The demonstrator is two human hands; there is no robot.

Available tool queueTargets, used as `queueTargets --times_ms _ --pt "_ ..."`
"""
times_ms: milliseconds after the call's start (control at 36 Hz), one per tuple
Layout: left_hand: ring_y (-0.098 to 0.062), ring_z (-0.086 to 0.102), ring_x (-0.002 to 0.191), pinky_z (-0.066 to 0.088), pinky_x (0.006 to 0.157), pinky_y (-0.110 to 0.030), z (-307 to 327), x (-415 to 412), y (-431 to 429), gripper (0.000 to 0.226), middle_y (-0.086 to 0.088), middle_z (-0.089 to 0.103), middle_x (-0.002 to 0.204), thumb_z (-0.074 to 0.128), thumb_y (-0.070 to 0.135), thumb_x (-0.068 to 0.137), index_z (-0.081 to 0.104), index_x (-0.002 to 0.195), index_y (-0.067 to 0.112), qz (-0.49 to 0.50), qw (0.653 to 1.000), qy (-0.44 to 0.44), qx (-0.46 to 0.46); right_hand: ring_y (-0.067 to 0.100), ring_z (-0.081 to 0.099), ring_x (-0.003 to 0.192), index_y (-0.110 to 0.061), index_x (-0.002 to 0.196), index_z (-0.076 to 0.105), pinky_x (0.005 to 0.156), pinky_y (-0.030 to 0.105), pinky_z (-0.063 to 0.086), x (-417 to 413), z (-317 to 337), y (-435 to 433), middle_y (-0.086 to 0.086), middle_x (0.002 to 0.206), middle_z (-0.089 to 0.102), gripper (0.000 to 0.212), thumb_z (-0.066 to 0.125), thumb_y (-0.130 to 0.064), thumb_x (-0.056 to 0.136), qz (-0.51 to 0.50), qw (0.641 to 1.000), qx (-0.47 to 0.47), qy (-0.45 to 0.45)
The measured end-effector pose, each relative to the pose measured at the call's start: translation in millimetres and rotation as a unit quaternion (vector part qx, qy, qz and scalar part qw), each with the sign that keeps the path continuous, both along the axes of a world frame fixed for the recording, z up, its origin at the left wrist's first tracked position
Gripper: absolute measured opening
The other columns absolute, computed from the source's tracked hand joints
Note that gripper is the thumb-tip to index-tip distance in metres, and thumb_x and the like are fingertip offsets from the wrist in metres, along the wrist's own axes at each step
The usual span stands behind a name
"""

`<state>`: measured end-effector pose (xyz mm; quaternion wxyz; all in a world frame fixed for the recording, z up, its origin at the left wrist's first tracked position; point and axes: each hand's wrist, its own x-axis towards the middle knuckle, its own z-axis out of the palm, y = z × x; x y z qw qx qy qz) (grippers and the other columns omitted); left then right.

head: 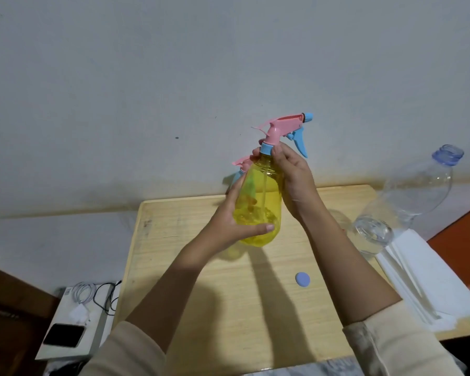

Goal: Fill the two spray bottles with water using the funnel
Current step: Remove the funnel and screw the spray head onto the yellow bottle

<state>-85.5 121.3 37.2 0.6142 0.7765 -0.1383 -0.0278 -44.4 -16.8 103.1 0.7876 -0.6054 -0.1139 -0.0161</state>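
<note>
A yellow see-through spray bottle [263,202] with a pink and blue trigger head [288,126] is lifted above the wooden table [228,308]. My left hand [236,218] grips its lower body from the left. My right hand [291,169] holds the blue collar at the neck, fingers curled round it. Behind the yellow bottle, a second spray bottle [240,165] shows only its pink and blue head. A large clear water bottle [407,202] stands uncapped at the table's right. Its blue cap [302,279] lies on the table. No funnel is visible.
A stack of white paper sheets [429,283] lies on the table's right edge. Left of the table, a white box [73,321] carries cables, a charger and a dark phone [63,335]. A pale wall stands close behind the table.
</note>
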Motion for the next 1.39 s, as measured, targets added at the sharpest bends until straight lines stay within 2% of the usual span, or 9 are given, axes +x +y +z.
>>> queueTargets --times_ms 139,278,472,583,667,889,1139,1250,1389 --pt "-0.007 0.034 0.137 0.037 0.110 -0.043 -11 -6 -12 0.108 0.014 0.030 0.151 0.081 0.046 0.062 0.011 0.144 0.052 0.068 0.996 -0.024 0.045 0.014 0.063 0.084 -0.010 0.100 0.059 0.086 0.035 0.049 0 -12 11 -0.002 0.086 0.066 0.019 0.042 -0.018 0.100 -0.084 0.992 -0.094 -0.008" --pt "-0.004 0.025 0.141 0.033 0.112 -0.035 -21 -20 -25 0.108 0.013 0.020 0.155 0.081 0.039 0.070 0.002 0.143 0.055 0.122 0.990 -0.041 0.061 0.000 0.062 0.082 -0.007 0.103 0.061 0.077 0.018 0.046 1 -25 15 -0.009 0.086 0.065 0.025 0.040 -0.018 0.101 -0.116 0.984 -0.136 -0.018" --pt "-0.003 0.032 0.133 0.033 0.104 -0.024 -32 -36 -40 0.107 0.009 0.031 0.148 0.080 0.039 0.072 0.002 0.145 0.049 0.187 0.980 -0.022 0.066 0.018 0.061 0.090 -0.010 0.104 0.062 0.075 0.029 0.044 -4 -38 14 0.011 0.096 0.067 0.027 0.041 -0.026 0.100 -0.077 0.978 -0.192 -0.009" --pt "-0.008 0.037 0.130 0.035 0.104 -0.030 -41 -50 -47 0.110 0.008 0.037 0.138 0.075 0.054 0.060 0.009 0.147 0.044 0.230 0.972 0.008 0.041 0.013 0.056 0.080 -0.008 0.103 0.061 0.072 0.028 0.039 -18 -35 14 -0.001 0.087 0.063 0.031 0.039 -0.029 0.100 -0.072 0.960 -0.272 -0.005" --pt "-0.005 0.043 0.117 0.034 0.096 -0.023 -46 -61 -49 0.108 0.009 0.038 0.121 0.079 0.047 0.063 0.013 0.148 0.040 0.282 0.959 0.011 0.043 0.017 0.056 0.102 -0.007 0.114 0.058 0.085 0.026 0.040 -35 -41 9 0.006 0.108 0.063 0.026 0.053 -0.023 0.093 -0.117 0.940 -0.318 -0.041" --pt "-0.023 0.057 0.096 0.047 0.091 -0.042 -59 -99 -67 0.102 -0.003 0.050 0.103 0.067 0.063 0.055 0.015 0.142 0.052 0.382 0.915 -0.037 0.126 0.021 0.041 0.122 -0.012 0.132 0.039 0.099 0.028 0.035 -46 -51 11 0.004 0.127 0.046 0.078 0.071 -0.049 0.072 -0.096 0.950 -0.297 -0.030" --pt "-0.032 0.056 0.094 0.050 0.084 -0.043 -65 -129 -73 0.094 -0.012 0.053 0.106 0.062 0.056 0.057 0.020 0.141 0.045 0.438 0.870 -0.048 0.221 0.026 0.050 0.100 -0.001 0.106 0.047 0.082 0.032 0.040 -56 -56 29 0.005 0.099 0.048 0.032 0.063 -0.016 0.082 -0.116 0.964 -0.240 0.013" --pt "-0.024 0.051 0.107 0.043 0.097 -0.036 -71 -144 -49 0.091 -0.009 0.047 0.115 0.061 0.056 0.066 0.022 0.147 0.042 0.358 0.918 -0.036 0.167 0.016 0.049 0.077 -0.007 0.096 0.047 0.056 0.015 0.035 -62 -53 37 0.001 0.086 0.049 0.018 0.058 -0.018 0.088 -0.110 0.971 -0.211 0.009" --pt "0.006 0.044 0.114 0.033 0.101 -0.015 -65 -157 -3 0.055 0.005 0.046 0.124 0.058 0.046 0.086 0.046 0.137 0.031 0.285 0.951 -0.013 0.119 0.007 0.044 0.067 -0.004 0.093 0.049 0.056 0.007 0.035 -71 -60 51 0.003 0.080 0.050 0.020 0.055 -0.022 0.092 -0.105 0.970 -0.218 -0.002"
